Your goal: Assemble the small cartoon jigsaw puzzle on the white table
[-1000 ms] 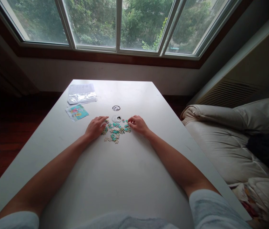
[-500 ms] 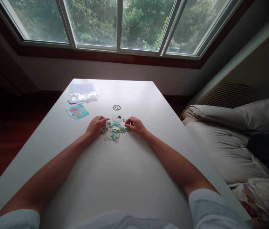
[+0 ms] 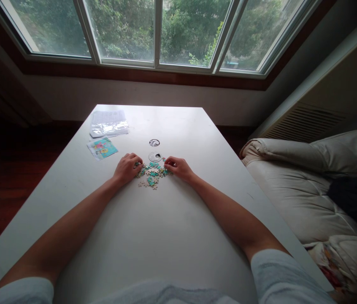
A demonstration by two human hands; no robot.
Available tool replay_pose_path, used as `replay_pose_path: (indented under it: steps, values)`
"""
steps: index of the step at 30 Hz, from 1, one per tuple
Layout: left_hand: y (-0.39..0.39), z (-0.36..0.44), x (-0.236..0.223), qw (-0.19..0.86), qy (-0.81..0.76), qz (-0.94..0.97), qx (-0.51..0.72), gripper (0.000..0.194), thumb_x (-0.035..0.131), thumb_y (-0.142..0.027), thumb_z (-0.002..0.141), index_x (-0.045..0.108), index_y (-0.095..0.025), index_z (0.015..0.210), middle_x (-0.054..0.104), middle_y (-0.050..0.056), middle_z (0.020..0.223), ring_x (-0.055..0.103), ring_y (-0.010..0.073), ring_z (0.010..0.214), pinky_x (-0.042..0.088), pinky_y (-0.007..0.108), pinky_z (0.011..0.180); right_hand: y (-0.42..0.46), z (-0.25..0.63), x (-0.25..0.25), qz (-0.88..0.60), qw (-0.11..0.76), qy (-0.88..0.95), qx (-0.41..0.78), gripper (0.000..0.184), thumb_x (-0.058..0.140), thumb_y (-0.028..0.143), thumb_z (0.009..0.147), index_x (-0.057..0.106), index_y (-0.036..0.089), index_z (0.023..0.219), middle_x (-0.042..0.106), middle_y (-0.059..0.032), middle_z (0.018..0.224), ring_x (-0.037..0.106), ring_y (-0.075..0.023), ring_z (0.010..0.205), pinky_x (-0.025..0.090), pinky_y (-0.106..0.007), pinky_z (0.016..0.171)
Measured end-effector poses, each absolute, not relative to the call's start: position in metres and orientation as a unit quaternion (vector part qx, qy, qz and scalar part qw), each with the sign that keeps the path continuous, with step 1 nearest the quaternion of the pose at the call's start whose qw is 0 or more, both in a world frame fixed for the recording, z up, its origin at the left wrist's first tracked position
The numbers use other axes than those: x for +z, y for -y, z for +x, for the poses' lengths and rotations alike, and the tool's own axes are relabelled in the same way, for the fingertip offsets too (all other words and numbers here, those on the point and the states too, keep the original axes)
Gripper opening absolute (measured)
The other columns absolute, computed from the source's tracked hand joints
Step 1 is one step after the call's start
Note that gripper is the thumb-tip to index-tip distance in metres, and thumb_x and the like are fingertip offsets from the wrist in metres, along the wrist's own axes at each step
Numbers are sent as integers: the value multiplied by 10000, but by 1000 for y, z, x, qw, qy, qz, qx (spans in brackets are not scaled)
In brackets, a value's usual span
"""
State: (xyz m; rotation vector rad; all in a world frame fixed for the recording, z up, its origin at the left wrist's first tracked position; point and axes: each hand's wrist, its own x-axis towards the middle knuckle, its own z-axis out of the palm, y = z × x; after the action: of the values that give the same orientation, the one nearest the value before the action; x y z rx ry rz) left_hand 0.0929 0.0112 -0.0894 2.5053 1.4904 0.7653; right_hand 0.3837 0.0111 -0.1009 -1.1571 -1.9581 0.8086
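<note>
A loose heap of small jigsaw puzzle pieces [image 3: 153, 172], some teal and some with pale backs, lies on the white table [image 3: 153, 228] between my hands. My left hand [image 3: 127, 169] rests at the heap's left side, fingers curled down and closed on puzzle pieces, partly hidden beneath them. At the right side, my right hand [image 3: 179, 167] has thumb and fingertips pinched together low over the heap. Whatever lies in that pinch is too small to make out. Just beyond the pieces is a round, silvery disc-like object [image 3: 155, 157] with a dark spot.
A smaller round item [image 3: 154, 142] lies farther back. On the left are a colourful picture sheet [image 3: 102, 147] and a clear plastic sleeve with papers [image 3: 109, 123]. A cream sofa [image 3: 292, 194] stands along the right side, and a window [image 3: 156, 33] is ahead.
My left fingers have curled inward over the pieces; the index finger was stretched out before. My right hand has shifted very slightly left, still pinched.
</note>
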Motion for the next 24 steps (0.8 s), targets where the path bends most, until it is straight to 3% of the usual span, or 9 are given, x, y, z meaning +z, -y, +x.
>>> replay_pose_path:
  steps: [3,8,14,18,24]
  values:
    - [-12,93,-91,74,-494,827,259,233,597,-403,931,736,-268,1061,671,70,1088,566,262,1035,454,413,946,-11,380,-99,-435,353,776,291,109,653,311,871,710,219,887,678,3,803,560,-134,699,448,-252,689]
    - [-13,92,-90,93,-487,829,260,214,597,-398,933,764,-285,1003,676,59,1068,570,251,1024,449,407,950,-13,378,-98,-430,369,772,288,127,664,321,857,714,205,867,680,-43,935,596,-157,794,477,-278,723]
    - [-10,91,-86,107,-470,829,283,168,595,-352,928,734,-258,920,684,56,1049,574,246,1024,459,399,952,-23,392,-100,-518,421,697,262,180,634,382,872,697,213,880,669,4,745,573,-151,685,433,-274,652]
    - [-13,89,-88,115,-498,803,305,163,577,-324,927,723,-251,929,695,53,1041,581,244,1029,461,401,966,-30,401,-103,-594,380,679,203,132,645,340,848,711,225,851,677,10,734,576,-160,676,434,-296,677]
    - [-30,86,-95,84,-575,752,310,170,595,-326,904,743,-242,907,702,73,1026,590,263,1004,452,416,951,-27,399,-104,-594,333,728,79,76,654,215,862,724,226,889,649,-47,846,571,-226,868,432,-366,851]
